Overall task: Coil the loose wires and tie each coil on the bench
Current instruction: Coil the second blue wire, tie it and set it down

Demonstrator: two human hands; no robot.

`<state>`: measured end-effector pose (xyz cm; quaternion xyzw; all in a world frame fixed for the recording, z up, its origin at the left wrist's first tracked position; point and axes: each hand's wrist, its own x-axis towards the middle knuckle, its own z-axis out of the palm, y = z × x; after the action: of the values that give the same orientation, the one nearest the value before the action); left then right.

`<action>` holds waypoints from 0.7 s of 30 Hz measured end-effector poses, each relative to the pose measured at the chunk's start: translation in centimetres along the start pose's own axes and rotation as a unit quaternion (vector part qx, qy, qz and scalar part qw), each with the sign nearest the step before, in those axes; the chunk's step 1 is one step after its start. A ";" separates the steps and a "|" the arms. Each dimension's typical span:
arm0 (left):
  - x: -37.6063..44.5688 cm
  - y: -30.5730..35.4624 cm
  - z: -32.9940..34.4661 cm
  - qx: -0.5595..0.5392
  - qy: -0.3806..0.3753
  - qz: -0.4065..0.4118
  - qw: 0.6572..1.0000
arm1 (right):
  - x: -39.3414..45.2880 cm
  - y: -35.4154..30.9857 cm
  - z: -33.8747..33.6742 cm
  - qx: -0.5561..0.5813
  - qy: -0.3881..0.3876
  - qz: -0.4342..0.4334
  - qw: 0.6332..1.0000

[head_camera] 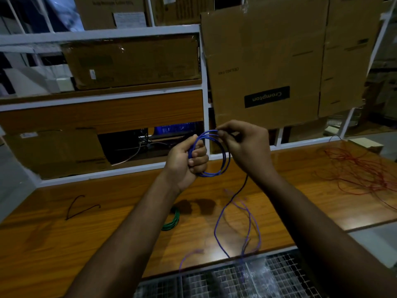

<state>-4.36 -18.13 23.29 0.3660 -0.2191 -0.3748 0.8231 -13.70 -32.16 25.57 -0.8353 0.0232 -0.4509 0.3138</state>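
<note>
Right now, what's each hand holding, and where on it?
Left hand grips the blue wire coil at its left side; right hand pinches its top loop.

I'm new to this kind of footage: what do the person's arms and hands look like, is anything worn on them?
Both forearms are bare, with no sleeves in view. The left hand and right hand wear no gloves, and no watch, ring or wristband shows. The dim light hides finer detail.

The left arm hides part of the green coil (171,220). The loose blue wire (247,229) blurs near the desk (64,244) edge; the red tangle (361,168) runs off right.
</note>
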 end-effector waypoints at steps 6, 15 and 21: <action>0.2 -0.3 0.4 0.016 -0.016 -0.015 1.000 | -0.6 0.9 1.2 0.109 -0.001 0.162 0.981; -0.2 -0.2 0.4 0.057 -0.026 -0.055 0.997 | -1.2 0.3 1.4 0.130 0.037 0.212 0.968; -0.9 -0.3 -0.6 0.001 -0.052 -0.079 0.995 | -0.3 1.7 0.8 0.161 0.030 0.269 0.949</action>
<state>-4.67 -17.33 22.57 0.3632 -0.2328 -0.4572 0.7777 -12.86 -32.99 24.10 -0.7225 0.1838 -0.3720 0.5529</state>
